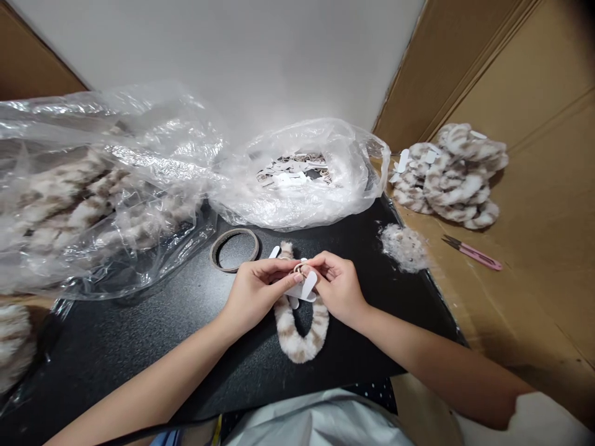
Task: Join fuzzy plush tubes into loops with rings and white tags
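My left hand (258, 286) and my right hand (338, 288) meet over the middle of the black table. Between their fingertips they pinch a small beige looped cord (300, 269). White rounded tags (308, 286) hang at the fingers, close to the cord. Below them a fluffy white-and-brown striped strip (302, 348) curves in a U on the table. Its tufted end (286, 249) shows beyond my left fingers. Where the strip and cord meet is hidden by my fingers.
A brown tape ring (235, 250) lies left of my hands. Behind stands a clear bag (316, 210) of tagged cords; a larger bag (116, 210) holds fluffy strips. Right are a fluff pile (403, 248), pink-handled thread snips (478, 254) and heaped striped strips (458, 179) on cardboard.
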Demonstrator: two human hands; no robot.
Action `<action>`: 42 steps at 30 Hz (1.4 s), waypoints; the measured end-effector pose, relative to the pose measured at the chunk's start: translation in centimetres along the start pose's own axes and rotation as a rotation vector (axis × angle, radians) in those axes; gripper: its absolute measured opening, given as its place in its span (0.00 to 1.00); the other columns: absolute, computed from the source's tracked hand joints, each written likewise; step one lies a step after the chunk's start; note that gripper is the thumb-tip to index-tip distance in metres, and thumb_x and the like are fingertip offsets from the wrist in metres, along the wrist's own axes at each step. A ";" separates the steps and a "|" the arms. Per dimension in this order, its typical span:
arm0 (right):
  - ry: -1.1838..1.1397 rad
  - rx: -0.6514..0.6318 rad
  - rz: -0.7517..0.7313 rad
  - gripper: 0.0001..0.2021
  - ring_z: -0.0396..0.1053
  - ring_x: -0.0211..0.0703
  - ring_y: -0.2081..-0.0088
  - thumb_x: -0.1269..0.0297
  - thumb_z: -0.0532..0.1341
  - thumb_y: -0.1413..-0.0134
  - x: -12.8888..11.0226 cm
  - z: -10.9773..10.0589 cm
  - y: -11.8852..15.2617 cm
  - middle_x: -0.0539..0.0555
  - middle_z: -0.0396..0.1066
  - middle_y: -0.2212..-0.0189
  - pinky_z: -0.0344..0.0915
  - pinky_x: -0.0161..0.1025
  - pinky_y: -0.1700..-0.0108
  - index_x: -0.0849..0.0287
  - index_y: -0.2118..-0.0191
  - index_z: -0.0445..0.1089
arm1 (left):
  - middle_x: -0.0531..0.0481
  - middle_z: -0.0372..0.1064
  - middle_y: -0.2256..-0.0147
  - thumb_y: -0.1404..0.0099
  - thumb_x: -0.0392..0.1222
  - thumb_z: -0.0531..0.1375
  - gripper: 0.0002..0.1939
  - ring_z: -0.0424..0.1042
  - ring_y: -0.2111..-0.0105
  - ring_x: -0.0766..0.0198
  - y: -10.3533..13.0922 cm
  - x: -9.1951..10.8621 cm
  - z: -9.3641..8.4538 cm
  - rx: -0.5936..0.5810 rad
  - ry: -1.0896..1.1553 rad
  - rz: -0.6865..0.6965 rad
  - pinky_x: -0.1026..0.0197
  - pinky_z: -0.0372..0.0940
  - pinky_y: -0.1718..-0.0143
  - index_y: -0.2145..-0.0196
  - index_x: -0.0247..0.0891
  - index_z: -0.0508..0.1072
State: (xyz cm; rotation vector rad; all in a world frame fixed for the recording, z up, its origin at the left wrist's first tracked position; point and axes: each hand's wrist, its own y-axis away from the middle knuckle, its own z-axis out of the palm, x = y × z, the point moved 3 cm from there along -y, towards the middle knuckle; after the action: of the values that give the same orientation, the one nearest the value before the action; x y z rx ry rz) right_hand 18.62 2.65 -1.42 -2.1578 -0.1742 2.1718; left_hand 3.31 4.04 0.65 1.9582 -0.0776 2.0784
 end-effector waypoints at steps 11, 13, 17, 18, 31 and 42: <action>0.010 0.031 0.001 0.05 0.75 0.41 0.69 0.64 0.63 0.44 -0.1 0.0 0.0 0.53 0.76 0.71 0.70 0.36 0.66 0.58 0.68 0.71 | 0.44 0.81 0.64 0.47 0.41 0.70 0.13 0.80 0.65 0.57 0.1 0.0 0.0 -0.056 -0.049 0.015 0.64 0.74 0.63 0.63 0.34 0.82; -0.017 0.044 0.019 0.05 0.74 0.40 0.70 0.64 0.62 0.43 -0.1 0.1 0.1 0.53 0.76 0.72 0.70 0.35 0.68 0.58 0.69 0.70 | 0.44 0.81 0.63 0.47 0.41 0.70 0.13 0.80 0.64 0.57 0.1 0.1 0.2 -0.051 -0.052 0.024 0.63 0.74 0.62 0.63 0.34 0.82; -0.018 0.054 0.018 0.05 0.73 0.40 0.72 0.64 0.61 0.43 -0.1 0.1 0.1 0.52 0.75 0.73 0.68 0.35 0.70 0.58 0.69 0.68 | 0.43 0.81 0.63 0.47 0.42 0.70 0.14 0.80 0.64 0.55 0.0 -0.1 0.4 -0.061 -0.080 0.034 0.62 0.74 0.62 0.62 0.33 0.82; -0.008 0.054 0.010 0.05 0.73 0.39 0.72 0.65 0.61 0.43 -0.1 0.1 0.1 0.52 0.75 0.73 0.68 0.35 0.70 0.58 0.69 0.68 | 0.43 0.81 0.63 0.46 0.42 0.70 0.14 0.80 0.64 0.55 0.0 -0.1 0.4 -0.065 -0.089 0.037 0.62 0.74 0.62 0.62 0.34 0.82; 0.299 0.065 -0.217 0.05 0.70 0.39 0.72 0.68 0.59 0.42 -1.2 -0.1 0.3 0.51 0.73 0.73 0.65 0.36 0.68 0.57 0.69 0.69 | 0.45 0.81 0.62 0.43 0.41 0.68 0.13 0.79 0.62 0.57 0.0 -0.1 0.3 -0.141 -0.104 0.037 0.63 0.73 0.59 0.61 0.35 0.82; 0.497 -0.018 -0.470 0.08 0.69 0.41 0.71 0.71 0.57 0.41 -2.5 -0.2 -0.1 0.51 0.72 0.74 0.66 0.38 0.66 0.55 0.67 0.71 | 0.44 0.81 0.63 0.41 0.43 0.66 0.12 0.78 0.62 0.55 0.2 0.4 0.1 -0.168 -0.269 0.101 0.60 0.71 0.60 0.60 0.36 0.82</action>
State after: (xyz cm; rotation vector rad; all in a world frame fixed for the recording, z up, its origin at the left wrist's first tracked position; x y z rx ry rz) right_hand 18.79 2.43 1.08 -2.2905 -0.5919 1.3550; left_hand 3.36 3.93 1.06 2.1535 -0.3994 1.7863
